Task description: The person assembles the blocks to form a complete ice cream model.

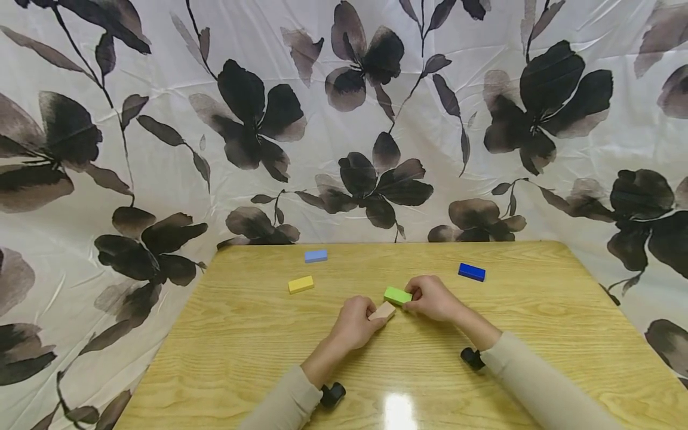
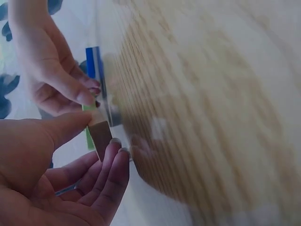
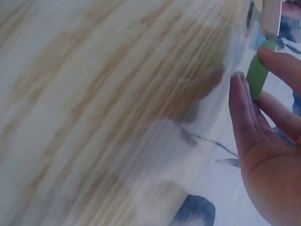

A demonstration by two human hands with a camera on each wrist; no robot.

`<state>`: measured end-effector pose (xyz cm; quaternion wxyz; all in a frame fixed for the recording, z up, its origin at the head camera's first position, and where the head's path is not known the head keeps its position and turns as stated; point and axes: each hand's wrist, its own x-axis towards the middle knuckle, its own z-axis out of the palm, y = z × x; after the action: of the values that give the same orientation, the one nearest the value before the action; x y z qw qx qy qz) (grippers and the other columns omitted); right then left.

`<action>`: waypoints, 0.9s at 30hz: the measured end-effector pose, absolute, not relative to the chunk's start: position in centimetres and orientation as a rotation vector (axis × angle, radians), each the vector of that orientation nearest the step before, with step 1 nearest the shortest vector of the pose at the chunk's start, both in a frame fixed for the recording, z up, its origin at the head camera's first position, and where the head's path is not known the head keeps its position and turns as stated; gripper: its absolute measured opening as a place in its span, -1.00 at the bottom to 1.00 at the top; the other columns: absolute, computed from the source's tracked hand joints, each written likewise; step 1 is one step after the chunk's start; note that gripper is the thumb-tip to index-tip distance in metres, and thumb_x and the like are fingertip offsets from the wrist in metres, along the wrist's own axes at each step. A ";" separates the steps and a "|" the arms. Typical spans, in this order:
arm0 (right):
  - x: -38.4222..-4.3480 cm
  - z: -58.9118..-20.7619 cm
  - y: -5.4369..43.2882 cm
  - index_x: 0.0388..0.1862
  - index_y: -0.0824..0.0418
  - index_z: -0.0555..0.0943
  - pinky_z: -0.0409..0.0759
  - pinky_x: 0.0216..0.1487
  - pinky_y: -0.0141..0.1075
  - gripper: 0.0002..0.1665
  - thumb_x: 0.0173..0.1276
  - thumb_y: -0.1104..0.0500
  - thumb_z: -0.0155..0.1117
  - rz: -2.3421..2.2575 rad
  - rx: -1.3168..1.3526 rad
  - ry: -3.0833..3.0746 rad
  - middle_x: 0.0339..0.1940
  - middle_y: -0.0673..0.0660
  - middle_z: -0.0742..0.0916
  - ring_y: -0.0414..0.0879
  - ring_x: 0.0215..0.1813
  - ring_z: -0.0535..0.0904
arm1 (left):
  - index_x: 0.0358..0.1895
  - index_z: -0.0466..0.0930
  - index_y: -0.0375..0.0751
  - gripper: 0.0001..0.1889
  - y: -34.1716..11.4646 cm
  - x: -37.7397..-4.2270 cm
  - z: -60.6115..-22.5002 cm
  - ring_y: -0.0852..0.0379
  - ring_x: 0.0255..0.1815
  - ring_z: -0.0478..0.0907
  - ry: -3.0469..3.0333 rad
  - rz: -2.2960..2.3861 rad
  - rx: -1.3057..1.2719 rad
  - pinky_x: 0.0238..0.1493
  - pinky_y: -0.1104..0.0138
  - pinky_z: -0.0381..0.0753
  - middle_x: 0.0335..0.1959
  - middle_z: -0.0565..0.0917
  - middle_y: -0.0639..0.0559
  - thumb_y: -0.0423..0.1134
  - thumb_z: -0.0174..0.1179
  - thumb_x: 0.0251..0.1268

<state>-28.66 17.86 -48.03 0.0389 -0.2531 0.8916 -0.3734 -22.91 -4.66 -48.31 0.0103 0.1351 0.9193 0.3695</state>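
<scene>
Near the middle of the table, my left hand pinches a plain wooden block between thumb and fingers. My right hand pinches the right end of a bright green block. The two blocks come close together, the wooden one nearer to me and the green one just behind it. In the left wrist view the wooden block overlaps the green one. The right wrist view shows the green block between thumb and fingers, its end at the wooden block.
On the wooden table lie a yellow block and a light blue block to the left, farther back. A dark blue block lies beyond my right hand. A floral cloth hangs behind the table's far edge.
</scene>
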 end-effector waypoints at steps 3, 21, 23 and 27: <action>-28.6 -48.0 17.7 -0.22 0.33 0.73 0.57 -0.38 -0.36 -0.79 0.19 0.31 0.56 -1.130 -0.765 2.744 -0.39 0.05 0.72 -0.19 -0.37 0.59 | -0.23 0.69 -0.34 -0.78 -4.4 -22.9 -48.3 0.16 -0.39 0.45 2.881 1.151 0.432 -0.40 0.34 0.47 -0.35 0.62 -0.04 -0.23 0.44 0.30; -28.6 -47.9 17.0 -0.21 0.35 0.72 0.57 -0.41 -0.38 -0.82 0.23 0.33 0.52 -1.124 -0.734 2.735 -0.42 0.06 0.72 -0.20 -0.43 0.59 | -0.45 0.57 -0.23 -0.75 -2.9 -22.8 -48.5 0.20 -0.54 0.38 2.924 1.125 0.348 -0.57 0.41 0.36 -0.49 0.52 0.04 -0.21 0.43 0.26; -28.6 -47.9 17.0 -0.20 0.35 0.72 0.57 -0.40 -0.38 -0.80 0.22 0.33 0.53 -1.119 -0.730 2.737 -0.42 0.06 0.72 -0.20 -0.42 0.60 | -0.50 0.53 -0.21 -0.72 -2.8 -22.9 -48.5 0.22 -0.58 0.33 2.932 1.122 0.339 -0.59 0.42 0.32 -0.54 0.48 0.07 -0.21 0.43 0.25; -28.7 -47.9 17.0 -0.20 0.35 0.72 0.57 -0.39 -0.37 -0.79 0.22 0.32 0.54 -1.111 -0.734 2.734 -0.42 0.06 0.72 -0.20 -0.41 0.59 | -0.56 0.48 -0.18 -0.67 -2.4 -22.9 -48.5 0.23 -0.62 0.29 2.934 1.121 0.312 -0.63 0.42 0.26 -0.60 0.41 0.10 -0.20 0.44 0.23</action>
<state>-28.68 17.04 -47.86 0.0504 -0.2409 0.8979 -0.3649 -22.90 -2.44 -48.51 -0.0074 0.0987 0.9296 0.3550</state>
